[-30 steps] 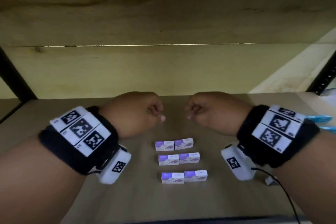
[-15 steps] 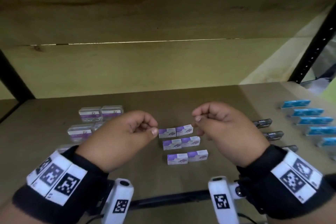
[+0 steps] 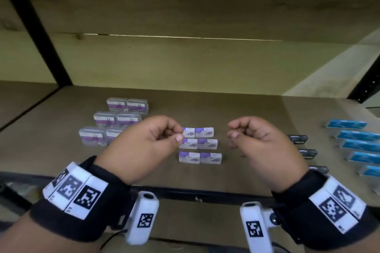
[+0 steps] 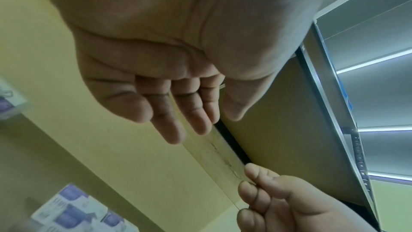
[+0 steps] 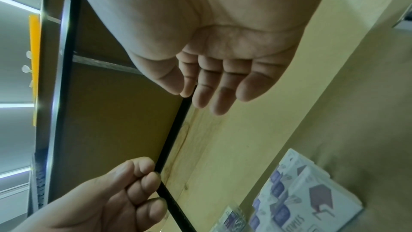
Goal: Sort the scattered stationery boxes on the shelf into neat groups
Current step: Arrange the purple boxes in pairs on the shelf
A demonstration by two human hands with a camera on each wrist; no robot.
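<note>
- The shelf (image 3: 236, 109) is showing a matt brown board surface, with pale grained wood panelling (image 3: 185, 63) behind.
- The purple-and-white boxes (image 3: 198, 145) are looking like smooth printed card.
- The clear cases (image 3: 112, 121) are appearing as glossy plastic.
- The wristbands (image 3: 86, 217) are looking like black cloth, carrying smooth white plastic camera housings (image 3: 143, 217).

The left hand (image 3: 141, 146) partly hides 2 clear cases (image 3: 114, 135); box print is unreadable.

purple-white boxes (image 3: 199, 145): 6, 3 rows of 2 | clear cases (image 3: 115, 120): left | blue boxes (image 3: 357, 144): right column
</note>
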